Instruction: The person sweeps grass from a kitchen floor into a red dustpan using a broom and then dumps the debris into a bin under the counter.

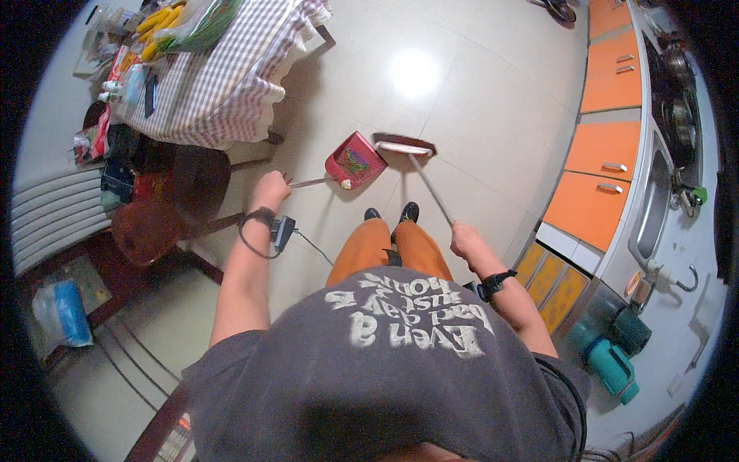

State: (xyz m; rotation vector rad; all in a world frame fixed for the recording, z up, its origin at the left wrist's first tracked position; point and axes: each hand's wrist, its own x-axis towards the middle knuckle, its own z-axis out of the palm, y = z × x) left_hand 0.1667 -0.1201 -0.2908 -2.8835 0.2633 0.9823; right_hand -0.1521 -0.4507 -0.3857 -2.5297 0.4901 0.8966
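My left hand point(270, 189) is closed around the handle of a red long-handled dustpan point(340, 160). Green scraps point(353, 161) lie inside the pan, along with something small and bluish. A small pale bit sits by the base of its handle. My right hand point(466, 242) grips the thin pole of a broom point(406, 148), whose head has a white top and dark reddish bristles. The broom head is just to the right of the pan's open edge; I cannot tell whether they touch. Both tools are ahead of my feet, over the pale tiled floor point(491, 115).
A table with a checked cloth point(213, 81) stands at the left, loaded with yellow fruit or vegetables and bagged greens point(202, 29). Beside it is a brown chair point(144, 231). Orange kitchen cabinets point(589, 208) and a sink point(653, 202) run along the right. A teal jug point(612, 369) is nearby.
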